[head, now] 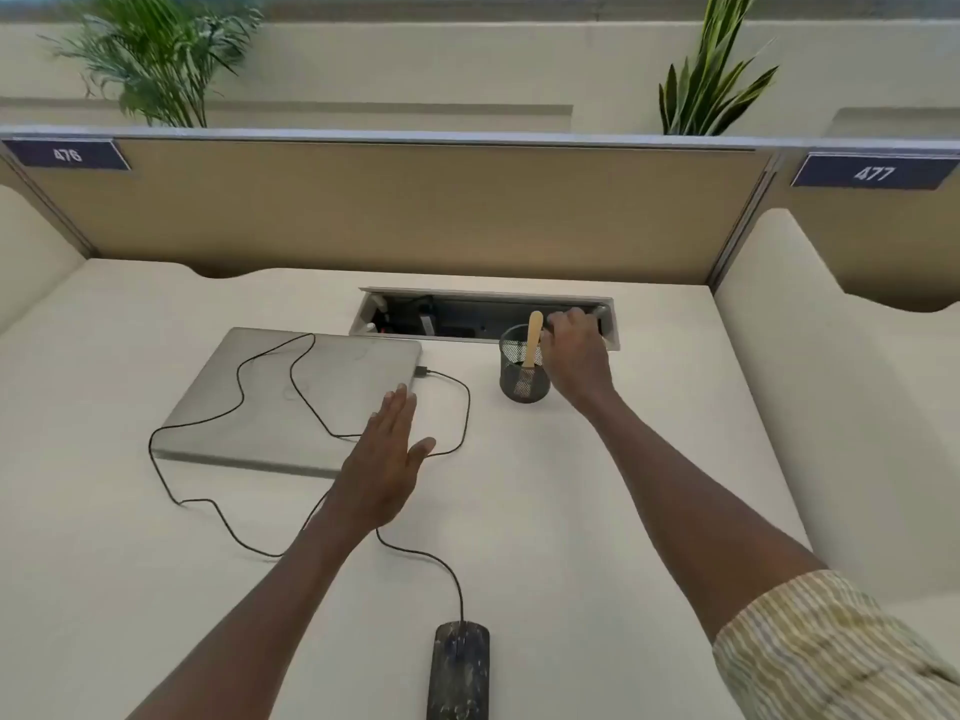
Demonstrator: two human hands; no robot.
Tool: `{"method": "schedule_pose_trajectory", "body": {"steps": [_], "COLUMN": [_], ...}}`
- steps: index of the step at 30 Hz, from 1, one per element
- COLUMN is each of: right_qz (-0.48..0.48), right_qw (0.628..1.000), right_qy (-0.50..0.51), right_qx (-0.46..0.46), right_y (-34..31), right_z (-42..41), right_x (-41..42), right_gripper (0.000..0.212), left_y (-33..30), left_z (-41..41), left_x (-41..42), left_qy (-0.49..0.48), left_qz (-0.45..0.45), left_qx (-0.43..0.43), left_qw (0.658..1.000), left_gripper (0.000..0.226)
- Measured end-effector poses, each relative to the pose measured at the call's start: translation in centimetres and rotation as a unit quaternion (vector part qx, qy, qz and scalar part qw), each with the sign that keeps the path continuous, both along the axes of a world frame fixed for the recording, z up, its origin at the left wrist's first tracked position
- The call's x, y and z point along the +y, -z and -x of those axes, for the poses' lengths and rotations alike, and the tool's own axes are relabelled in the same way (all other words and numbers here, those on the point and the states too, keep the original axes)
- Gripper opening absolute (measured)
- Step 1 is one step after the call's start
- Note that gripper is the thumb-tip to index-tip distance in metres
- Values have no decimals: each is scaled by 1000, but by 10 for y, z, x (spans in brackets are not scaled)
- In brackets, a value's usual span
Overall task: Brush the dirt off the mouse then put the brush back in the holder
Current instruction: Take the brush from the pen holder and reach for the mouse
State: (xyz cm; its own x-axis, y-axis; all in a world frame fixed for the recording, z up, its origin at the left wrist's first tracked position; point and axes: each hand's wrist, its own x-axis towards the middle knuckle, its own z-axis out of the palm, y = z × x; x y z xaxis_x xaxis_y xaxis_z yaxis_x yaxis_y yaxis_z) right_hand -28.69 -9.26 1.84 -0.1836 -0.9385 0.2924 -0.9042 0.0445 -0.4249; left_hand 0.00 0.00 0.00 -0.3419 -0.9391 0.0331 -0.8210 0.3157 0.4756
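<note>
Desk (597, 501) cream (tan partition (415, 210) behind), left hand (387, 470) flat, right hand (576, 350) curled beside brush (534, 335), grip unclear.

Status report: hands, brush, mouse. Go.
Right hand at the holder, fingers curled beside the brush. Left hand open. Mouse untouched, speckled.

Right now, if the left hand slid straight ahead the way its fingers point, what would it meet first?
Probably the closed silver laptop. The left hand is flat, its fingertips over the laptop's near right corner, pointing up-desk. Its height above the lid is unclear, so it might pass over, toward the open cable tray.
</note>
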Motion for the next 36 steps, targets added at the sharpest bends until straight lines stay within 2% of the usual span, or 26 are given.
{"method": "schedule_pose_trajectory", "body": {"steps": [3, 6, 10, 14, 18, 21, 25, 31, 36], "right_qz": [-28, -77, -78, -42, -35, -40, 8, 112, 149], "right_qw": [999, 997, 995, 998, 999, 997, 997, 987, 978], "right_qy": [23, -9, -45, -37, -11, 14, 19, 44, 44], "right_qx": [-16, 7, 39, 1, -6, -58, -73, -105, -141], "right_y": [-2, -1, 6, 9, 8, 7, -14, -75, -105], "right_z": [1, 3, 7, 3, 1, 1, 4, 0, -6], "right_x": [-19, -34, -43, -39, -31, -25, -15, 25, 77], "right_gripper": [36, 44, 30, 29, 27, 27, 20, 22, 23], "left_y": [0, 1, 4, 8, 8, 6, 7, 7, 15], "left_z": [3, 4, 0, -1, -1, -1, -4, -19, -42], "left_x": [0, 5, 5, 10, 16, 24, 41, 83, 136], "left_qy": [-10, -9, -18, -27, -37, -51, -61, -61, -29], "left_qz": [3, -6, -5, -4, -8, -14, -14, -5, -44], "left_qx": [-6, -9, -15, -15, -6, 6, 25, 63, 97], "left_qw": [1000, 1000, 1000, 999, 999, 999, 998, 996, 994], "left_gripper": [65, 65, 74, 82, 81, 71, 63, 51, 77]}}
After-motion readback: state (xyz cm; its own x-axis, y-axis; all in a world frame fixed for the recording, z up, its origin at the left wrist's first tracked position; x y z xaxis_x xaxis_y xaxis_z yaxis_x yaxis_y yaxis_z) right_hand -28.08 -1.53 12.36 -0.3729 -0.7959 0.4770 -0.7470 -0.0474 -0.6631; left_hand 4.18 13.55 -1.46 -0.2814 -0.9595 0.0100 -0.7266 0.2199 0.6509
